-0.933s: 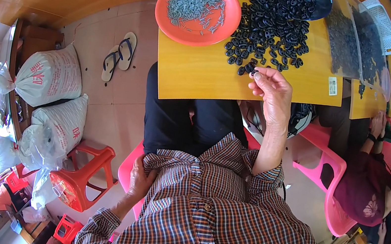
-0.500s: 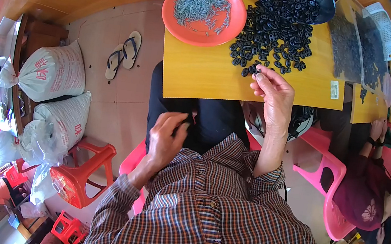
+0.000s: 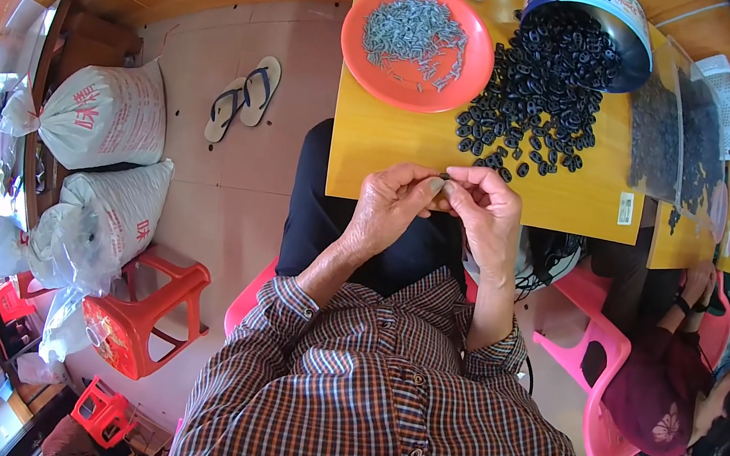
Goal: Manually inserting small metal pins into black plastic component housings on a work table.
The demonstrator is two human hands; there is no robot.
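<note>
My left hand [image 3: 390, 205] and my right hand [image 3: 487, 219] meet fingertip to fingertip just over the table's near edge. Both are closed in a pinch on one small black oval piece [image 3: 444, 177], mostly covered by the thumbs and fingers. Beyond them spreads a heap of similar black oval pieces [image 3: 540, 113], several of which show holes. It spills from a round tin [image 3: 636, 42] tipped on its side. To the left of the heap, an orange-red plate [image 3: 363, 74] bears many small grey-blue, pin-like parts [image 3: 411, 34].
The yellow table [image 3: 393, 162] ends above my lap. At right stand a clear plastic box [image 3: 667, 140] with dark pieces and a white basket [image 3: 725, 106]. A person sits on a pink chair [image 3: 608, 393] at right. White sacks [image 3: 110, 113] and a red stool [image 3: 153, 310] are at left.
My left hand has risen from my lap to meet the right. My right hand has come down and nearer, away from the heap, with the black oval piece. The view has shifted slightly.
</note>
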